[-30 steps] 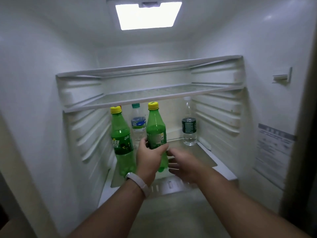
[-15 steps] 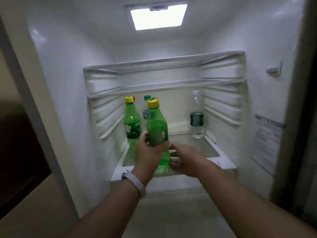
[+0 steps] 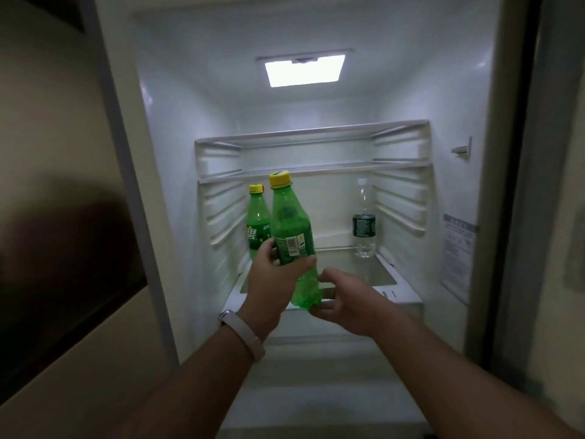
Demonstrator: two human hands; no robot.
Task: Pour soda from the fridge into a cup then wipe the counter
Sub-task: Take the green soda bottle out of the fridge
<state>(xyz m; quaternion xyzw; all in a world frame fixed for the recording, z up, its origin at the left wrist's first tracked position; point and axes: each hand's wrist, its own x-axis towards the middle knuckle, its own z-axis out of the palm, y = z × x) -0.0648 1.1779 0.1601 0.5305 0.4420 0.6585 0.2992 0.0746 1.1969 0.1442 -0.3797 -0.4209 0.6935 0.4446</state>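
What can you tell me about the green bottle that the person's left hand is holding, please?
The green bottle is translucent plastic with a yellow screw cap on, and a label bearing a barcode faces the camera. It tilts slightly, held above the fridge shelf. The left hand grips its middle; the right hand lies open at its lobed base, contact unclear.

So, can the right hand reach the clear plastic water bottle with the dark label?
Probably yes: the right hand is open, gripping nothing, and the white fridge shelf between it and the clear plastic water bottle looks free.
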